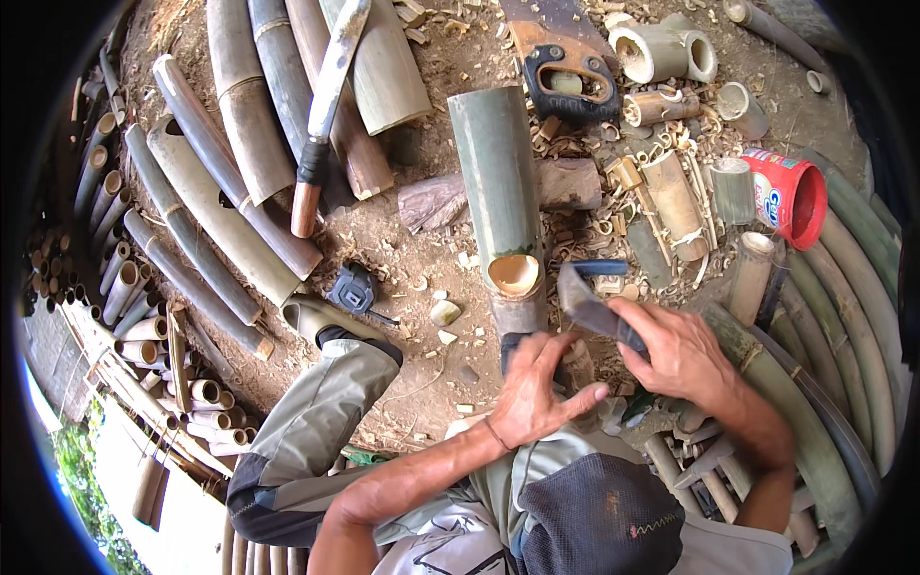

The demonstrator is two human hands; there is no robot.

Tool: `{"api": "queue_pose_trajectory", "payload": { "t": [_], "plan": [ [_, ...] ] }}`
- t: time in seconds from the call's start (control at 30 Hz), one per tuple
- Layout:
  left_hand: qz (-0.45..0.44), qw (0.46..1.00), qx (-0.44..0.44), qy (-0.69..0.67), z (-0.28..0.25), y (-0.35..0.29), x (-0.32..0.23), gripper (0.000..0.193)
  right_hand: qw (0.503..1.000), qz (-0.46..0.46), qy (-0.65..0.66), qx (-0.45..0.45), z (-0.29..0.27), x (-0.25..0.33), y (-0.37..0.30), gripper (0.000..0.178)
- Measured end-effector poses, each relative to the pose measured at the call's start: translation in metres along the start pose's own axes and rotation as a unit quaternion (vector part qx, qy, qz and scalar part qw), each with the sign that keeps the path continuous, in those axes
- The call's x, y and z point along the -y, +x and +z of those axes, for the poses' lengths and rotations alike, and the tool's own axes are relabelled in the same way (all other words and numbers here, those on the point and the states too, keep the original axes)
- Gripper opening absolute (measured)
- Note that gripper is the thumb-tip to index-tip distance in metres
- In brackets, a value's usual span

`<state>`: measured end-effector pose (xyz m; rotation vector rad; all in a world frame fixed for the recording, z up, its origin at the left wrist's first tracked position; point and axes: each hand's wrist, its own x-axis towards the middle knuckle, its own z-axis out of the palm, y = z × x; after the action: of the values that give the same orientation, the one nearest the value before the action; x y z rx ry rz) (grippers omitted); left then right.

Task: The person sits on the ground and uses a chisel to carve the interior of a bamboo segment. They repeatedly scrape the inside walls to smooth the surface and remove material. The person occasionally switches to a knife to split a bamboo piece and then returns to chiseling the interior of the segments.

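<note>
Bamboo tube (498,182) smooth, matt green; blade (586,302) dull grey metal; tub (792,195) glossy red plastic.

A single head-worn fisheye view looks steeply down, close over the hands, onto bamboo-littered ground.

Bare dirt (402,259) left of the bamboo tube (498,182); offcuts (671,192) crowd its right.

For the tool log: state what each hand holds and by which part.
Right hand grips a dark flat blade by its near end, the handle hidden in the fist. Left hand rests on a dark object beneath it; the hold cannot be told.
</note>
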<state>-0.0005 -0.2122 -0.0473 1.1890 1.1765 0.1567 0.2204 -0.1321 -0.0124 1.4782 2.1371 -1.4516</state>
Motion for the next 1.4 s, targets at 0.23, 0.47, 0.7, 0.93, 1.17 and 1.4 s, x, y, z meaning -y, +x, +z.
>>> {"api": "queue_pose_trajectory", "payload": {
  "t": [0.23,0.47,0.7,0.93,1.17,1.4],
  "plan": [
    [-0.181,0.579,0.023,-0.795,0.028,0.064,0.004,0.050,0.948,-0.148,-0.246,0.138,-0.034,0.026,0.080,0.021],
    [-0.220,0.543,-0.082,-0.806,0.009,0.069,-0.012,0.024,0.958,-0.129,-0.109,0.233,-0.029,0.003,0.114,0.013],
    [-0.308,0.768,-0.112,-0.550,-0.007,0.055,0.000,0.037,0.975,0.035,0.105,0.191,0.034,-0.004,0.070,0.019],
    [-0.273,0.920,-0.038,-0.277,-0.045,0.045,0.017,0.050,0.955,0.101,0.278,0.014,0.100,0.029,0.050,0.029],
    [-0.270,0.958,0.061,-0.078,-0.074,0.053,0.017,0.042,0.918,0.122,0.367,-0.087,0.144,0.048,0.051,0.036],
    [-0.188,0.903,-0.065,-0.380,-0.020,0.043,0.004,0.044,0.993,-0.021,0.101,0.050,0.046,0.014,0.037,0.039]
  ]
}}
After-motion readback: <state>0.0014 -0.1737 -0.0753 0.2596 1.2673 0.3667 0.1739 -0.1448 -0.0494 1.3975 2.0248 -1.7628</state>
